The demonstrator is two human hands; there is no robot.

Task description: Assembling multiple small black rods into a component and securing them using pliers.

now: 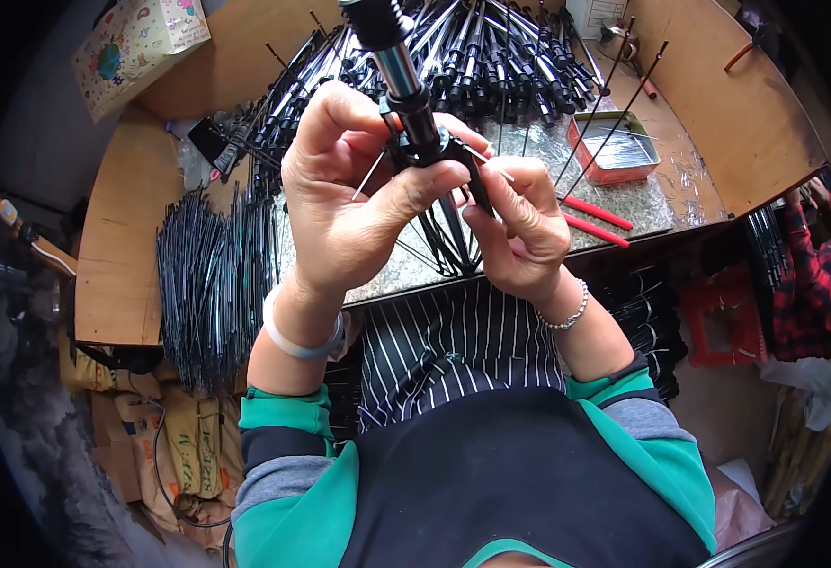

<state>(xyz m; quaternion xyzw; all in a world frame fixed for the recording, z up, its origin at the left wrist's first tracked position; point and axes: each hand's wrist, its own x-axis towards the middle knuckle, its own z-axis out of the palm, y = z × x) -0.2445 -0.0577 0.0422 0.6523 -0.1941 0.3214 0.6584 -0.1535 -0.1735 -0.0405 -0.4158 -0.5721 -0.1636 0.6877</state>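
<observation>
- The upper edge cut off the top of the black-and-silver shaft (397,68).
- The left fingers (423,189) hid part of the black hub (425,144).
- The right fingers (521,216) partly covered a black strip (477,182).
- The red handles (599,214) ran out of sight behind the right hand.
- Pins (616,150) in the tin were too fine to count.

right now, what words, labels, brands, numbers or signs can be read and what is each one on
I'll place the printing without copying it.
Tan sacks, lower left: large dark green lettering, legible.
Patterned box, upper left: small print near a cartoon globe, mostly too small.
White box, top right: print too small.
Black tubular assembly being held: none visible.
</observation>
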